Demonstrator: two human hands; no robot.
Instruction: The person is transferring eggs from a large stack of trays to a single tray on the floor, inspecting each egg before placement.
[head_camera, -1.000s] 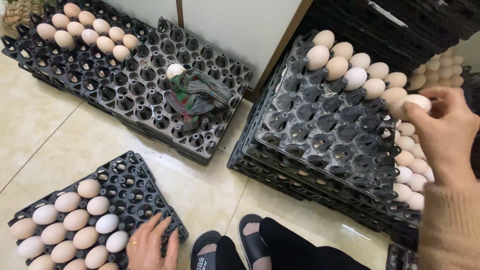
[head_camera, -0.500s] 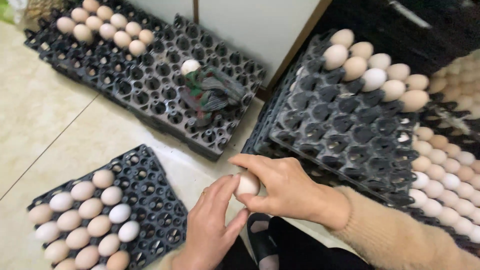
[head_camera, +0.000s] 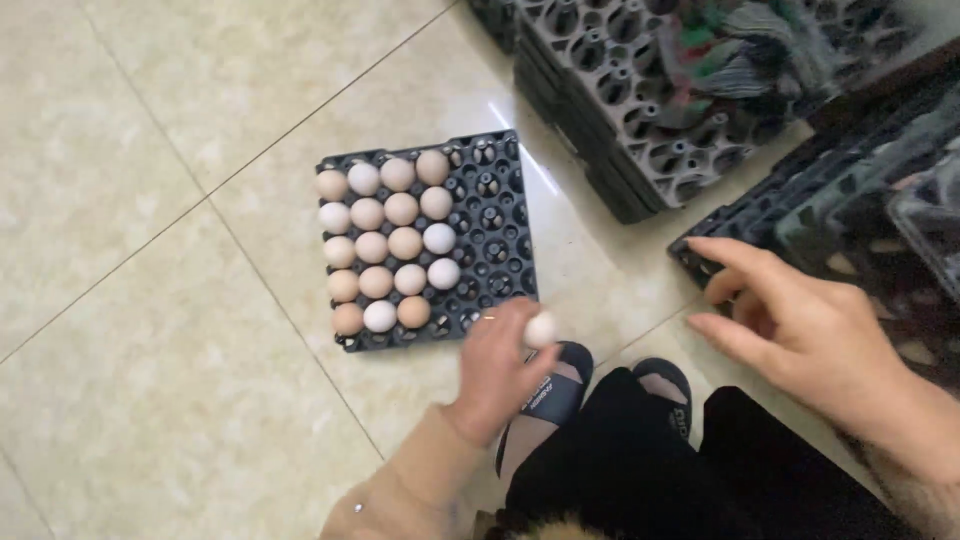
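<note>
Beside black tray (head_camera: 495, 230): left hand (head_camera: 497, 370) grips egg (head_camera: 541, 328); right hand (head_camera: 800, 325) spread wide, empty

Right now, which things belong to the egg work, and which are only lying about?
In use:
- left hand holding a pale egg
- black tray partly filled with eggs
- right hand, open, near the dark tray stack

Lying about:
- striped cloth on the far trays
- sandals

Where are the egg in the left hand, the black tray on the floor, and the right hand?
egg (head_camera: 541, 329): head view, middle of its pale shell.
black tray (head_camera: 491, 240): head view, its bare right-hand cups.
left hand (head_camera: 497, 372): head view, back of hand.
right hand (head_camera: 800, 330): head view, back of hand.
</note>
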